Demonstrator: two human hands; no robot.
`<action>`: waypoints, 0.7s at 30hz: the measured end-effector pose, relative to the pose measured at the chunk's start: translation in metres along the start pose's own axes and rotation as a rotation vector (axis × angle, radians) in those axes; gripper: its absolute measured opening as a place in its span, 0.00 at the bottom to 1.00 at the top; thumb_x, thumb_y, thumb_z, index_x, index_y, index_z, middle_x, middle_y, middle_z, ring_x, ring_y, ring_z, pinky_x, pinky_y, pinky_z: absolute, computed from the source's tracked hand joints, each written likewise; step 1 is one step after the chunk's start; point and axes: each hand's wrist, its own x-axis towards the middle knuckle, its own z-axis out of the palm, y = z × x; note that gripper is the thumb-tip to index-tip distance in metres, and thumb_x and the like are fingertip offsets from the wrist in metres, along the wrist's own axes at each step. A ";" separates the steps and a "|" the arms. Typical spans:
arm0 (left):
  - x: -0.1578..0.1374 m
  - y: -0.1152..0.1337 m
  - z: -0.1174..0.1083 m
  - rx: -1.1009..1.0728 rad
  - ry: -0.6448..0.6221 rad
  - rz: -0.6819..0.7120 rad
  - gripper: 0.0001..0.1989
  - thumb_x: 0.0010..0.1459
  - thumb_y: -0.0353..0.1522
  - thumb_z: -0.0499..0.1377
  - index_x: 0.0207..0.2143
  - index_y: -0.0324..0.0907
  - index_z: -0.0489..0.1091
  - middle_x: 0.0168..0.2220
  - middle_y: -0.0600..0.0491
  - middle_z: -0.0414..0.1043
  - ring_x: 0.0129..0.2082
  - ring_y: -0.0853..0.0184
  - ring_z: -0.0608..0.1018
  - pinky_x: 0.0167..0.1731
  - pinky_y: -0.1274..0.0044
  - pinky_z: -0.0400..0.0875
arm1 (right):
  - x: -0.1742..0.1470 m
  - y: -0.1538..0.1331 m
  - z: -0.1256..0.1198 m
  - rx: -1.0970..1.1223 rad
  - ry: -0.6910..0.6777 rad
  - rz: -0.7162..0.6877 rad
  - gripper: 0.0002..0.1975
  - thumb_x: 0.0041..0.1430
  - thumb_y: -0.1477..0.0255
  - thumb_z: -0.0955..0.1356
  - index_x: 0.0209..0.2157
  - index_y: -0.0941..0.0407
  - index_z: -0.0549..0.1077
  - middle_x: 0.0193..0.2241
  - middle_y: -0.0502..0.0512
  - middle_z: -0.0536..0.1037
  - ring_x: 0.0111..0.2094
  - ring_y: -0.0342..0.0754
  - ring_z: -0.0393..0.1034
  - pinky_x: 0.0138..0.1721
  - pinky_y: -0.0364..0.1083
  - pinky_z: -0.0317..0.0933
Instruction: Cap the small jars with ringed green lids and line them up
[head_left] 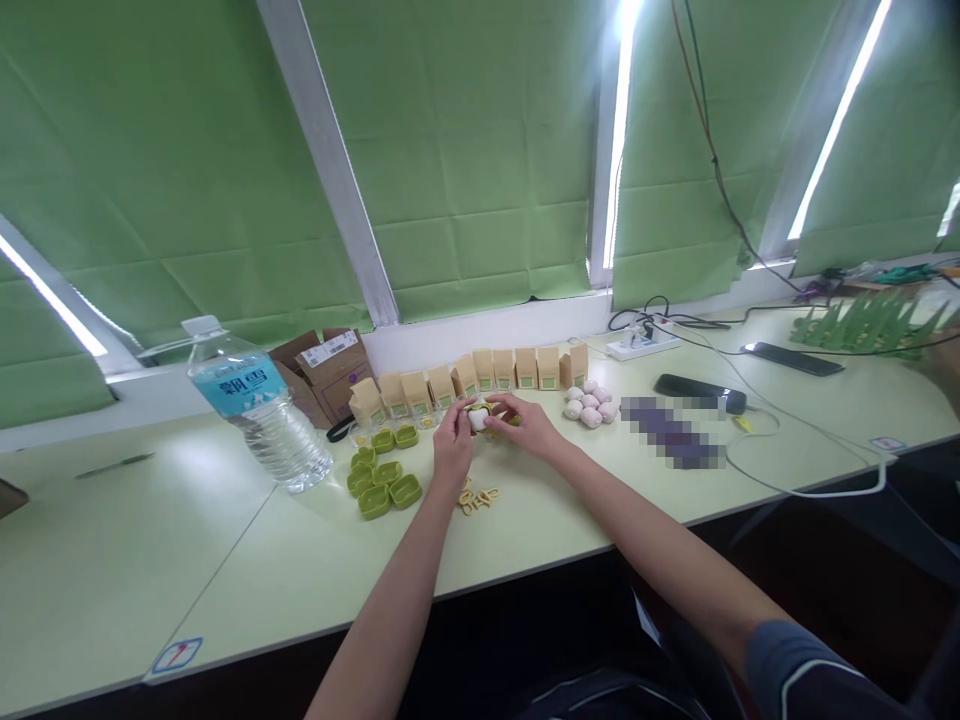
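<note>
My left hand (453,440) and my right hand (526,425) meet above the middle of the table. Between their fingers is a small white rounded piece (478,418) with a yellow-green rim showing around it; the fingers cover part of it. Left of my hands sit several small green square cups (374,502), open side up. Just below the hands lies a little pile of pale yellow rings (478,499). Several pale pink egg-shaped pieces (592,412) are clustered to the right. Behind, small tan boxes (527,368) stand in a row, clear pieces near some of them.
At the left stands a large water bottle (259,410), with an open cardboard box (330,375) behind it. To the right are a black phone (700,393), a blurred patch (671,432), a white cable (810,495) and a power strip (643,341). A pen (115,466) lies far left.
</note>
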 end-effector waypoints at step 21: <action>0.001 -0.001 -0.003 -0.172 -0.112 0.001 0.22 0.59 0.44 0.59 0.50 0.40 0.71 0.44 0.46 0.75 0.35 0.68 0.77 0.34 0.78 0.73 | 0.000 0.005 0.000 0.129 0.084 -0.002 0.16 0.55 0.60 0.70 0.41 0.56 0.77 0.31 0.54 0.78 0.27 0.46 0.73 0.18 0.42 0.69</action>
